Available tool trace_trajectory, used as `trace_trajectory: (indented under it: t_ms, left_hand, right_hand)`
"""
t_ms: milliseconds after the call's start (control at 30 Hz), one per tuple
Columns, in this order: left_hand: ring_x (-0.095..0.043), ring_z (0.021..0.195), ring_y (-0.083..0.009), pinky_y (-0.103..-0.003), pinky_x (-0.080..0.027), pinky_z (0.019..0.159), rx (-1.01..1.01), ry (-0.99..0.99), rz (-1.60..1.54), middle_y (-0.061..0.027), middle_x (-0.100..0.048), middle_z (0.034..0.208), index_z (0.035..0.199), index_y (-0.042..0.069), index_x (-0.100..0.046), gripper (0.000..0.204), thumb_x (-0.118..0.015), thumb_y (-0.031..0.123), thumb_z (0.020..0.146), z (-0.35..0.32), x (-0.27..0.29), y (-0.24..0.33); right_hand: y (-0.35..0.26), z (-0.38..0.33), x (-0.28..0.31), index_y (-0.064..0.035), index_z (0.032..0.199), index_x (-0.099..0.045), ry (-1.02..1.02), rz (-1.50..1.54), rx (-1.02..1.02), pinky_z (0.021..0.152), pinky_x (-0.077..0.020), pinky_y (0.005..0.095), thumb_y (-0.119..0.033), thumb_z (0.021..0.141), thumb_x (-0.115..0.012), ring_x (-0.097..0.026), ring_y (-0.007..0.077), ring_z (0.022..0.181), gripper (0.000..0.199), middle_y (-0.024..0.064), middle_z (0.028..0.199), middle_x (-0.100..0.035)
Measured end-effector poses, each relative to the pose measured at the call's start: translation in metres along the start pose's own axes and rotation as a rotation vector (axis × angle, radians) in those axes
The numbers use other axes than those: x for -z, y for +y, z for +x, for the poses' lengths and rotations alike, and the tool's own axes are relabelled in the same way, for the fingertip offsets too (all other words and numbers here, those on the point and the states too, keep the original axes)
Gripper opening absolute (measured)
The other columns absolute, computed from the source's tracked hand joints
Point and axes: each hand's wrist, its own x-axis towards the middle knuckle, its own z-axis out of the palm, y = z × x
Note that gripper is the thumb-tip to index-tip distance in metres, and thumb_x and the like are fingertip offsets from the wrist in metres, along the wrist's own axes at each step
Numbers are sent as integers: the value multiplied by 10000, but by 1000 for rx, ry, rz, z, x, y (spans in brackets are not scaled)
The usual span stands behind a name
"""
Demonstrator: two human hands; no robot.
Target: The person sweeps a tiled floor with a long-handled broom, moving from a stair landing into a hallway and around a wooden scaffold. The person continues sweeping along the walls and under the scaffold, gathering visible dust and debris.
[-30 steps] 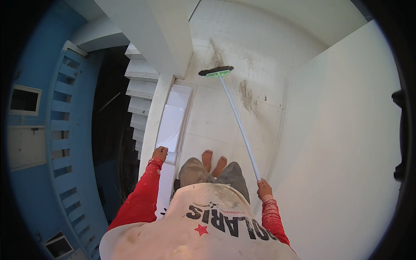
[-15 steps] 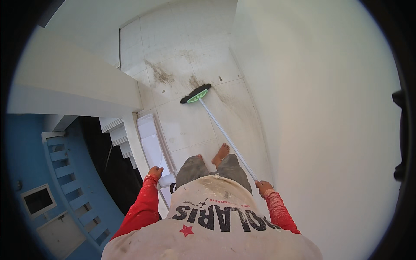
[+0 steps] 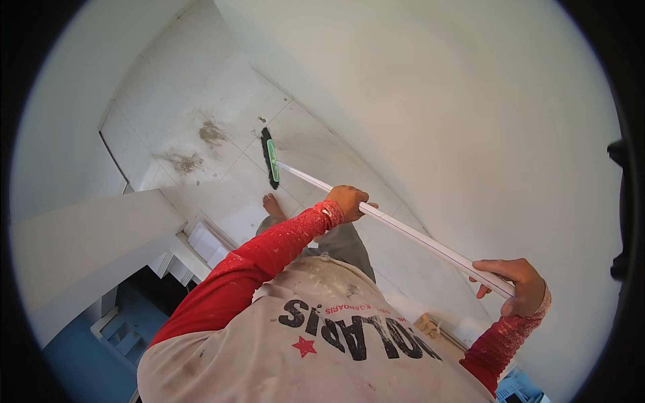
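green-headed broom (image 3: pixel 271 159), white handle slanted, bristles on tiled floor

The broom head (image 3: pixel 271 158) is resting on the tiled landing floor (image 3: pixel 222 114), close to the wall (image 3: pixel 437 101) running along the floor's right edge. Two dirt patches (image 3: pixel 196 148) are lying to its left, nearer the middle of the floor. The broom handle (image 3: pixel 396 225) is slanting back from the head, with the left hand (image 3: pixel 349 200) wrapping it midway and the right hand (image 3: pixel 517 285) gripping its near end. A bare foot (image 3: pixel 272 205) is standing just behind the head. Stairs (image 3: pixel 181 258) are dropping away at the floor's near-left edge.
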Motion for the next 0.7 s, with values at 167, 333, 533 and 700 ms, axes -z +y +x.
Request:
trace_trajectory:
  t_ms: [167, 333, 533, 700]
  left_hand:
    - [-629, 761, -387, -478, -494, 710, -236, -120, -405, -155, -649, 704, 694, 42, -648, 410, -645, 395, 904, 47, -52, 54]
    - [-643, 983, -366, -462, -511, 849, -352, -391, -457, -148, -665, 999, 1006, 66, -676, 268, -675, 248, 808, 105, -98, -1]
    - [-652, 960, -355, -461, -520, 835, -312, -325, -452, -116, -698, 962, 947, 98, -697, 220, -664, 250, 792, 113, -53, -105]
    - [-668, 907, -333, -439, -536, 810, -190, -152, -285, -129, -703, 900, 943, 87, -693, 260, -684, 287, 777, 89, 73, -217]
  right_hand:
    - [-61, 7, -39, -72, 925, -673, 421, -243, 434, 612, -474, 287, -599, 499, -893, -545, 152, 634, 712, 82, 885, -554]
    - [-50, 182, -116, -67, 664, -491, 835, 96, 425, 516, -454, 340, -211, 771, -762, -468, 168, 504, 325, 50, 619, -532]
    - [-74, 308, -123, -81, 690, -420, 1049, 112, 533, 444, -345, 293, -212, 876, -673, -436, 142, 451, 340, 46, 554, -504]
    - [-143, 351, -129, -99, 638, -389, 942, 249, 722, 430, -301, 288, -261, 933, -650, -391, 124, 422, 426, 5, 522, -449]
